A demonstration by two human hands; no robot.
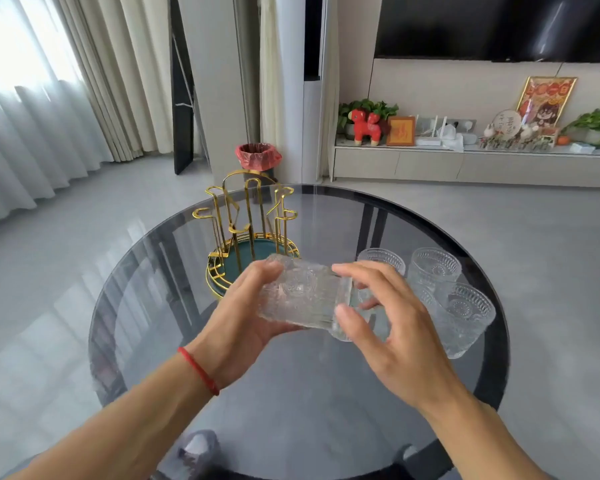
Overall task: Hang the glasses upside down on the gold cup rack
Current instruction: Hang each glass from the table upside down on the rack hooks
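Note:
A clear ribbed glass (pixel 302 296) lies on its side in the air above the round table, its base toward me. My left hand (pixel 246 313) grips it from the left and below. My right hand (pixel 392 327) has its fingers spread around the glass's right end, touching the rim. The gold cup rack (pixel 246 216) with a teal tray base stands empty just behind my left hand. Three more patterned glasses stand upright to the right: one at the back left (pixel 383 259), one at the back right (pixel 435 268) and one nearest (pixel 465 320), partly hidden by my right hand.
The dark glass table (pixel 291 403) is round, its edge curving close on both sides. A red-lined bin (pixel 258 156) stands on the floor beyond the rack. A TV cabinet with ornaments runs along the far right wall.

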